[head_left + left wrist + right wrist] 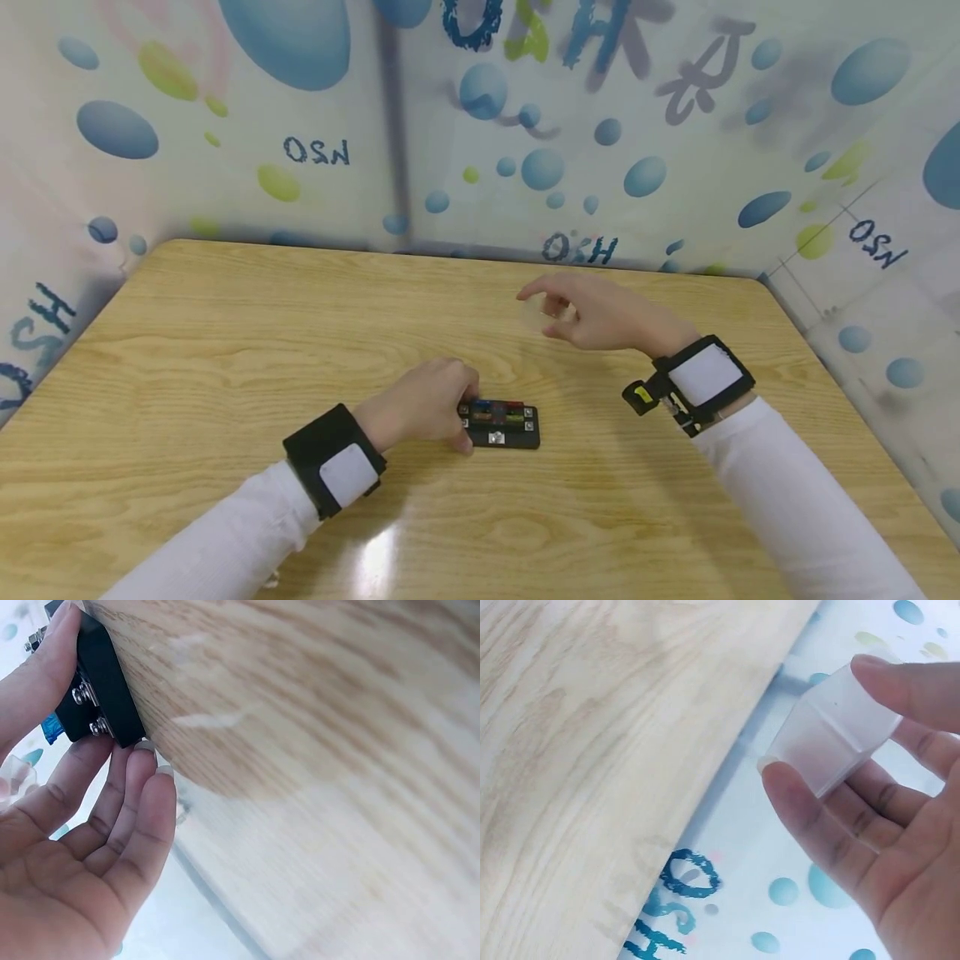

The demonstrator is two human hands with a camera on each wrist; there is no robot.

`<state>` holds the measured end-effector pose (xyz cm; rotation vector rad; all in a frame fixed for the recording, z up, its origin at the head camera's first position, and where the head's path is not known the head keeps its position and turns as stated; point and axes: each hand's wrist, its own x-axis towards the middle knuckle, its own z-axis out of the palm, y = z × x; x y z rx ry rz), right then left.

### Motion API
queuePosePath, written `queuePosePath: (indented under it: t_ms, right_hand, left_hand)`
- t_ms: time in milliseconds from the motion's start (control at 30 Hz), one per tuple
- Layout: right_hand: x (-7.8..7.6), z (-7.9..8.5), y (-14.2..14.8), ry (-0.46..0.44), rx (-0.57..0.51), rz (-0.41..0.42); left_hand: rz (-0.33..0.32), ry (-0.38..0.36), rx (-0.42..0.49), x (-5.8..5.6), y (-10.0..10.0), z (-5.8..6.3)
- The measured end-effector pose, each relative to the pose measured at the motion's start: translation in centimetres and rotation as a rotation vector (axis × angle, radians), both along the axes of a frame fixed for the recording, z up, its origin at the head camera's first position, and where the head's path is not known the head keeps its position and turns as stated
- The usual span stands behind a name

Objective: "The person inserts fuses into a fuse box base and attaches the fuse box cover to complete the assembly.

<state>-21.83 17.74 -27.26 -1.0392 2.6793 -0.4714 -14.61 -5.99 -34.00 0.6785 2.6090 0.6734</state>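
Observation:
A black fuse block (498, 438) with several coloured blade fuses and metal screw terminals lies on the wooden table. My left hand (427, 402) grips its left end between thumb and fingers. In the left wrist view, the block (111, 682) shows screws along its side and a blue fuse (52, 727). Farther back and to the right, my right hand (600, 310) is raised above the table. It holds a see-through plastic cover (832, 727), pinched between thumb and fingers. In the head view the cover (534, 315) is faint against the wood.
The wooden table (247, 333) reaches back to a wall sheet (420, 125) patterned with blue and green spots and letters. Sheets also border the left and right sides. A black wrist strap (333, 458) sits on the left arm, another (705, 379) on the right.

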Motion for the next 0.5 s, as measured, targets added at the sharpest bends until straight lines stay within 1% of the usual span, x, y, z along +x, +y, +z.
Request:
queuePosePath:
  t_ms: [167,267,500]
  right_hand:
    - [0.3,0.7,-0.1,0.036,-0.008,0.043]
    - [0.6,1.0,-0.4,0.037,0.0,0.057]
    - [1.6,1.8,-1.0,-0.022,0.029,0.065]
  left_hand:
    - [0.004,-0.007,0.005,-0.1,0.0,0.0]
    - [0.002,-0.005,0.008,-0.1,0.0,0.1]
    - [-0.002,0.005,0.01,0.0,0.0,0.0]
